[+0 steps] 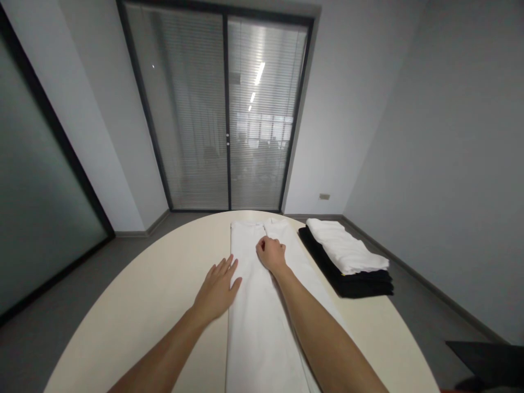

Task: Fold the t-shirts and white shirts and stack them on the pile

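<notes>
A long white garment [254,322] lies lengthwise on the table, from the near edge of the view almost to the far rim. Its layers form a seam-like gap down the middle; I cannot make out its exact kind. At its left edge rests my left hand [216,289], palm down with fingers spread, the fingertips touching or close to the cloth. My right hand [272,253] is over the upper part of the garment, fingers curled in a pinch at the edge of a layer. The curled fingers partly hide the cloth they grip.
On the right of the round cream table [164,284] is a folded white garment [347,245] on top of folded black garments [364,285]. Beyond the table stands a glass partition with blinds [196,120]. A dark object [491,360] shows at the lower right.
</notes>
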Tool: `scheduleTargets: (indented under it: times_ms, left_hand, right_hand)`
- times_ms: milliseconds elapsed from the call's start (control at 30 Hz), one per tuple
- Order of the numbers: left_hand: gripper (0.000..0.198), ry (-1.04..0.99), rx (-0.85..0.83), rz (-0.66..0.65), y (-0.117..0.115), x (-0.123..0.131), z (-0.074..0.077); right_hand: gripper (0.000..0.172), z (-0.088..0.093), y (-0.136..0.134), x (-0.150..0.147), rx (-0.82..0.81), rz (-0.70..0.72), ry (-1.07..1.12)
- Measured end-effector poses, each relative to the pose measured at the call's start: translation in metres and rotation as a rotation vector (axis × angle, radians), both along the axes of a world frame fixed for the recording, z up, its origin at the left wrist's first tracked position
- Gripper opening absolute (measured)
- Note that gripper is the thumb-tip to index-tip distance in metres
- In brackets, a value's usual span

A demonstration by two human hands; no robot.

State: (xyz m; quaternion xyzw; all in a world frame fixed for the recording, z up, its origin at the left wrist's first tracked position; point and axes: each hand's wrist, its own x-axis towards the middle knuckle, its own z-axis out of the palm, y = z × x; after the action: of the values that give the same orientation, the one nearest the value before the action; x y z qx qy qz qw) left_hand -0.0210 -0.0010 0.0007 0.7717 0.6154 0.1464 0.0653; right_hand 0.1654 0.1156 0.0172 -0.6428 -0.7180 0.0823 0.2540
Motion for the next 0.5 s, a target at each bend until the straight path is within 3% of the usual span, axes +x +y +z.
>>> scheduleTargets:
  times_ms: [133,200,367,500]
  left_hand:
    - [0.06,0.011,0.016,0.027,0.001,0.002,-0.003]
    - [0.058,0.021,0.036,0.041,0.003,0.003,-0.003]
    - [0.051,0.012,0.126,0.121,0.004,0.002,-0.001]
    - [0.045,-0.019,0.158,0.06,0.001,0.002,-0.001]
  right_hand:
    - [0.029,0.001,0.0,0.005,-0.06,0.04,0.054]
    - [0.025,0.002,0.0,0.008,-0.095,0.084,0.065]
    - [0.022,0.002,-0.001,0.011,-0.028,0.137,0.055]
    - [0.022,-0.001,-0.001,0.011,-0.04,0.119,0.016]
